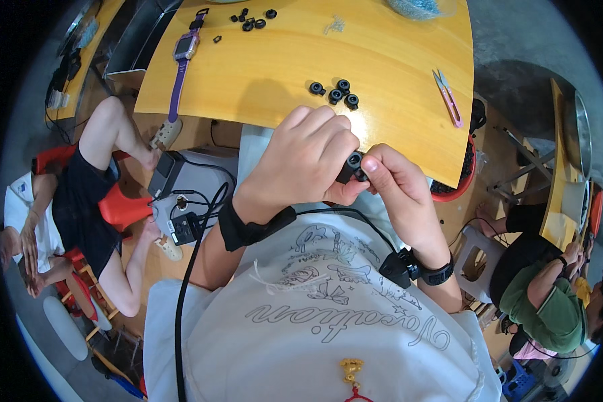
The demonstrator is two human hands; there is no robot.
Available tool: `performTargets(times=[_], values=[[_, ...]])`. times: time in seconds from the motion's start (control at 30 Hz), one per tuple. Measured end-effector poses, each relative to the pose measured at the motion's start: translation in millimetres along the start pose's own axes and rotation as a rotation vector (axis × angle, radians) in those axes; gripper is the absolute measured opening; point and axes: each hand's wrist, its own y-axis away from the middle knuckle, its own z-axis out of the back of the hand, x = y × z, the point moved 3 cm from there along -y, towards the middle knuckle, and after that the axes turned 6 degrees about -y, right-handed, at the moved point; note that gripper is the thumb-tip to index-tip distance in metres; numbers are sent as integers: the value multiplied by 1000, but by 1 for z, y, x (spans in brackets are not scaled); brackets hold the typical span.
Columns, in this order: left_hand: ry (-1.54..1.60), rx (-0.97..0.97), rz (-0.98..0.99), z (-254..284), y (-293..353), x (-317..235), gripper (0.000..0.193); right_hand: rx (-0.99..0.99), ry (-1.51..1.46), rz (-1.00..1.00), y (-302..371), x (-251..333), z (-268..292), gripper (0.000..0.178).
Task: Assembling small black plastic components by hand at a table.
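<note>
Close in front of my chest, just off the table's near edge, both hands meet around a small black round part with a ring-shaped end (355,161). My left hand (308,157) is closed on it, fingers curled over. The thumb and fingers of my right hand (395,184) pinch it from the other side. How its lower end is made is hidden by my fingers. Beyond my hands, several similar black ringed parts (335,96) lie in a cluster on the yellow wooden table (261,60).
Pink-handled thread snips (448,99) lie at the table's right. A purple-strapped watch (183,53), loose black rings (248,25) and tiny clear pieces (335,25) lie farther back. A red basin (465,171) stands below the right edge. Cables (201,268) run past my left arm. People sit at both sides.
</note>
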Motion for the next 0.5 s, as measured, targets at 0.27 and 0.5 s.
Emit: performTargets(times=[0.27,0.5], values=[[-30,16,50,1,-1,-2,36,-67,18,-27,1,-4,-1,26],[15,-142,55,-1,3,-6,36,-21,83,17,3,0,0,26]])
